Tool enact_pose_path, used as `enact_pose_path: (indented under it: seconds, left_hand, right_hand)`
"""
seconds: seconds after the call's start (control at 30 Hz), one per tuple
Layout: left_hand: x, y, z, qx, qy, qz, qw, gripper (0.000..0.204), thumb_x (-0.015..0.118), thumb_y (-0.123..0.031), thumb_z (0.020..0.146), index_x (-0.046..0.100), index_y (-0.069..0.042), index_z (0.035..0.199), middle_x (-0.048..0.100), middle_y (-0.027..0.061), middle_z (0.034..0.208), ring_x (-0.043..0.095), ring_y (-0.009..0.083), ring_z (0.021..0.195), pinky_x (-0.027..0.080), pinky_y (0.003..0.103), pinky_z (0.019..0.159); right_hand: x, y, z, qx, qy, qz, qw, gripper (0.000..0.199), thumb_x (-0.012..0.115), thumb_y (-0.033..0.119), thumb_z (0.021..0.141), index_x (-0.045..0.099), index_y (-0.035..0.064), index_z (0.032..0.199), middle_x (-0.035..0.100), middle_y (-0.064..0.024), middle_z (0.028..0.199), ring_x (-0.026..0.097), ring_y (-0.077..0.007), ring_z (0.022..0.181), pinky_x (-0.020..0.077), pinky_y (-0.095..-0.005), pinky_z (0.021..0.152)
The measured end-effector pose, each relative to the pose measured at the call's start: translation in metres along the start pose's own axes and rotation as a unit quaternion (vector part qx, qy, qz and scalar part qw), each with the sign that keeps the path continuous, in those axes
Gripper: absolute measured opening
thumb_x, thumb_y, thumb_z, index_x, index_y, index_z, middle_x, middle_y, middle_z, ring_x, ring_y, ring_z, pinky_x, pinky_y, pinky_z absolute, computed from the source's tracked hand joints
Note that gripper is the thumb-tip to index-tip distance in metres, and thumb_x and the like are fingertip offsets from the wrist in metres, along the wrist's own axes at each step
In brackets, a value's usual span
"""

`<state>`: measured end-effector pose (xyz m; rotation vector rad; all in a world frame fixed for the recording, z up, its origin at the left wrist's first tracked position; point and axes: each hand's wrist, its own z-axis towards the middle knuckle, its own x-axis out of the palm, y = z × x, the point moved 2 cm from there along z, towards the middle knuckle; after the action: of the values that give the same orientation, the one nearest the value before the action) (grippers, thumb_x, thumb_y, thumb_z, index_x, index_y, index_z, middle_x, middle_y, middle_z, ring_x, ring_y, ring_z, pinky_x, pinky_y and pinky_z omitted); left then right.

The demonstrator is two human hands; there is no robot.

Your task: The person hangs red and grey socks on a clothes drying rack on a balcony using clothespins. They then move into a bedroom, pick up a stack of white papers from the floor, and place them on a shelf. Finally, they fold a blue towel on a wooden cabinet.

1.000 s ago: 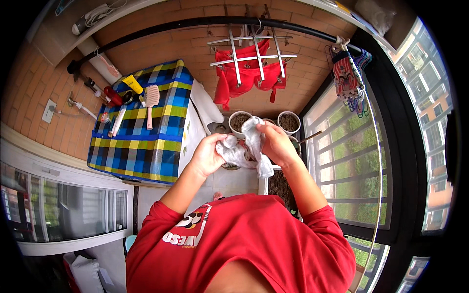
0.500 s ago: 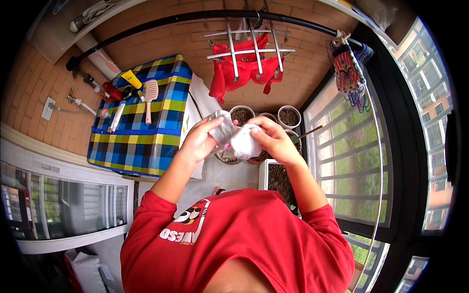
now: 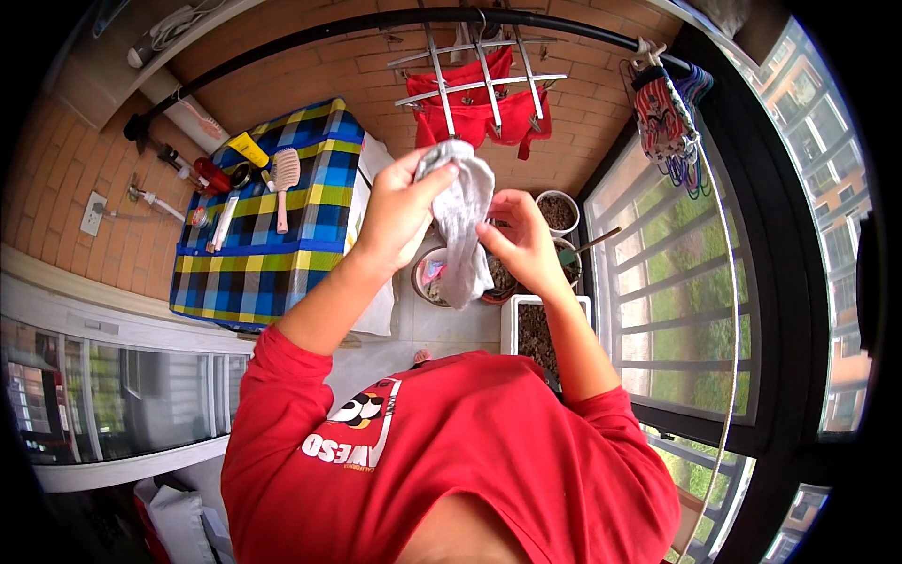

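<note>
A person in a red shirt lifts a grey-white sock at the centre of the frame, its upper end bunched and its lower end hanging free over a cluster of plant pots. The left hand is clamped on the sock's upper part, thumb laid across the fabric. The right hand sits just to the right, its thumb at the sock's edge and its fingers curled; whether it grips the fabric cannot be told from this angle. At upper centre, a metal drying rack holds red garments beneath a black rod. At left, a blue, yellow and black checked cover drapes a surface where a pink hairbrush lies near a yellow tube. Right of centre, a round white pot of soil stands beyond the right hand, and a white rectangular planter sits below, partly hidden by the right forearm. A barred window fills the right side.
</note>
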<state>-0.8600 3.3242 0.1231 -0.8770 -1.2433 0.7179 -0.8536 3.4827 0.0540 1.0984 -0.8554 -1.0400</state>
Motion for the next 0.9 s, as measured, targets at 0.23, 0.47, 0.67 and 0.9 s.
enact_pose_path:
  seconds: [0.23,0.47,0.67,0.9]
  left_hand:
    - [0.032,-0.040,0.019,0.000,0.067,-0.011,0.998,0.021,0.052,-0.003,0.085,0.054,0.001,0.106,0.061,0.0069,0.098,0.059,0.0143,0.090,0.047,0.028,0.082]
    - [-0.015,-0.043,0.052,0.185,-0.089,0.403,0.892,0.030,0.057,-0.001,0.077,0.054,-0.002,0.107,0.055,0.0110,0.108,0.053,0.0195,0.101,0.042,0.032,0.088]
    - [-0.017,0.002,-0.025,0.183,0.304,0.540,0.763,0.050,0.060,0.001,0.066,0.051,-0.007,0.115,0.043,0.0125,0.128,0.035,0.0285,0.124,0.029,0.040,0.102]
    - [-0.027,0.038,-0.046,0.019,0.268,0.415,0.869,0.025,0.057,0.000,0.080,0.053,-0.003,0.104,0.057,0.0065,0.098,0.055,0.0157,0.086,0.047,0.024,0.073]
  right_hand:
    - [-0.002,-0.035,0.003,-0.012,0.083,-0.073,0.994,0.082,0.075,0.017,0.067,0.029,0.0019,0.132,0.039,-0.0174,0.130,0.035,-0.0283,0.123,0.0274,-0.0377,0.102]
    - [0.005,-0.022,-0.012,0.230,0.147,0.240,0.932,0.022,0.061,0.008,0.080,0.055,0.0016,0.100,0.062,-0.0049,0.088,0.060,-0.0138,0.078,0.0496,-0.0273,0.071]
    - [0.010,-0.024,-0.006,0.406,0.131,0.456,0.781,0.023,0.040,0.015,0.091,0.048,-0.0045,0.101,0.059,-0.0178,0.088,0.062,-0.0280,0.082,0.0531,-0.0368,0.073]
    - [0.017,-0.035,-0.009,0.434,0.228,0.452,0.745,0.042,0.029,0.032,0.095,0.047,-0.0032,0.110,0.058,-0.0179,0.097,0.060,-0.0324,0.084,0.0510,-0.0430,0.078]
